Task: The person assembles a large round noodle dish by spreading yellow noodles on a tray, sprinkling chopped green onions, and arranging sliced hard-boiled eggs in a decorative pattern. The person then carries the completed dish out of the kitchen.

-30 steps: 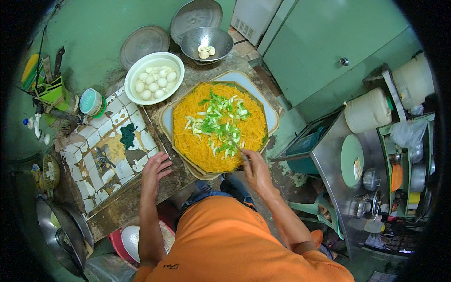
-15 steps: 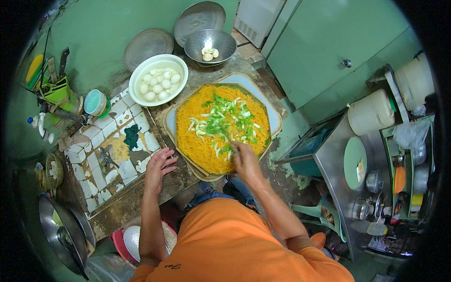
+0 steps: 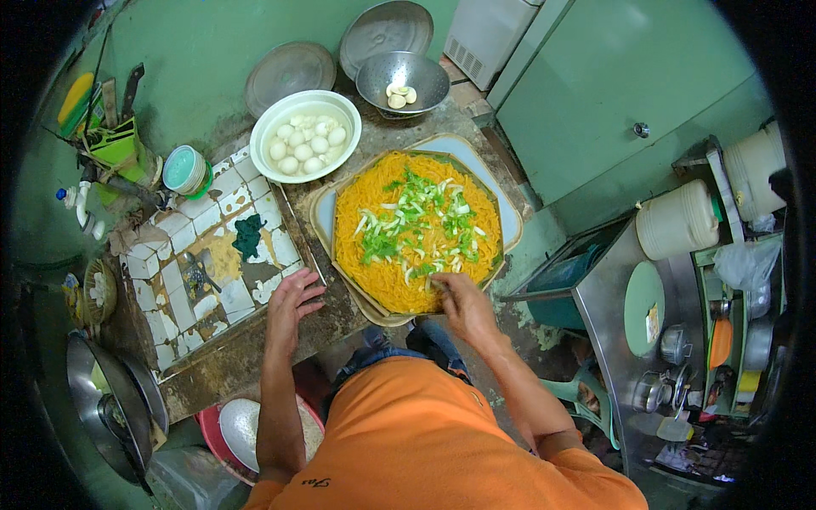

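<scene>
A large tray of orange-yellow noodles stands at the table's edge in front of me. Chopped green and white vegetables lie scattered over the middle of the noodles. My right hand is over the near right part of the noodles, its fingers drawn together and fingertips down at the vegetables. Whatever is between those fingers is hidden. To the left of the tray, my left hand is at the table's edge beside the tiled counter, fingers apart and holding nothing.
A white bowl of peeled eggs in liquid stands behind the tray. Beside it is a metal colander with several pale egg pieces. A dark green cloth lies on the broken tiled counter. At right is a metal table.
The vegetables lie more spread out over the noodles. My right hand has drawn nearer the tray's near edge. The whole view has shifted slightly; my left hand keeps its place at the table's edge.
</scene>
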A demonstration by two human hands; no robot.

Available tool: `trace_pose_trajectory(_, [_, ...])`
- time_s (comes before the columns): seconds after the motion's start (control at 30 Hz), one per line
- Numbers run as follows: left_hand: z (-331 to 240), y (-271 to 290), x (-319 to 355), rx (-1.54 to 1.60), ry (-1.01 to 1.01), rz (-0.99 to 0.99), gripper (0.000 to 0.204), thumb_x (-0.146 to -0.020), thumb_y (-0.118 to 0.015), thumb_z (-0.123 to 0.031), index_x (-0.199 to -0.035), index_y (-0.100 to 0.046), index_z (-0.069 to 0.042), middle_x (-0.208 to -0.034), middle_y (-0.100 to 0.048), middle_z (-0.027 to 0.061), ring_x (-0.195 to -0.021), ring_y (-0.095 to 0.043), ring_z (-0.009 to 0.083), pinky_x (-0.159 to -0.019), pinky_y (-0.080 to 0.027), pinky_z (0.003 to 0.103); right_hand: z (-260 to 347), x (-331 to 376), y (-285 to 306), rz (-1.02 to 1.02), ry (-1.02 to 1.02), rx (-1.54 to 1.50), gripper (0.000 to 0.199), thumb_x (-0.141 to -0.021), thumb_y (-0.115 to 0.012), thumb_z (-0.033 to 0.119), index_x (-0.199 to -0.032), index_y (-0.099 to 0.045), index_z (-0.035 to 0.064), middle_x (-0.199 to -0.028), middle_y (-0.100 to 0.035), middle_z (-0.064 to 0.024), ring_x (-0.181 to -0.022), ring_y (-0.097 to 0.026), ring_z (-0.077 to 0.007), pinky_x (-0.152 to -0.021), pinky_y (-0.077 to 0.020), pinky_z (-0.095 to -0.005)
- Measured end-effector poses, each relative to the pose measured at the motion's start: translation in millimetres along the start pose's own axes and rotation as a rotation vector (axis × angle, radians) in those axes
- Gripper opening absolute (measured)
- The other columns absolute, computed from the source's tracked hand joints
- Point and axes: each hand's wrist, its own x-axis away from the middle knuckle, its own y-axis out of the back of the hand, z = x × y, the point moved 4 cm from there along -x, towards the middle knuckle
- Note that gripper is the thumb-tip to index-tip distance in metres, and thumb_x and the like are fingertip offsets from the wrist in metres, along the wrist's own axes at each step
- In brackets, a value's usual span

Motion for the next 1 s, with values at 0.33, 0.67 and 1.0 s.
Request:
trace_pose_trajectory(0.33, [-11,-13,-11,-0.047,0.000,0.087,0.044,-0.101,-0.052,-0.031,-0.133,-0.051,-0.002,-0.128,-0.060,0.0145,-0.106,-0.064,0.0240,-0.084,-0.054,0.036,-15,-18,32,0.183,0.079,0.312,0.030,-0.080,-0.063,0.007,-0.109,-0.066,0.0139,-0.104,-0.062,-0.0105,-0.096,-0.063,-0.0339,-0.078,-0.0517,-0.0444])
trace_pose_trajectory(0.67, [-3,-10,-5,-0.050,0.036,0.069,0.045,-0.100,-0.052,-0.031,-0.134,-0.050,-0.001,-0.128,-0.060,0.0148,-0.107,-0.064,0.0238,-0.085,-0.055,0.037,-15,-26,22,0.181,0.090,0.220,0.032,-0.076,-0.060,0.001,-0.106,-0.064,0.0113,-0.099,-0.062,-0.0110,-0.094,-0.061,-0.0333,-0.078,-0.0499,-0.0435])
trace_pose_trajectory(1.0, [-1,-20,-4,-0.061,0.065,0.081,0.045,-0.100,-0.052,-0.030,-0.134,-0.050,-0.001,-0.128,-0.060,0.0151,-0.107,-0.064,0.0243,-0.085,-0.054,0.037,-24,3,20,0.059,-0.015,0.068,0.031,-0.081,-0.058,0.004,-0.111,-0.066,0.0105,-0.101,-0.063,-0.0143,-0.094,-0.062,-0.0356,-0.079,-0.0510,-0.0449])
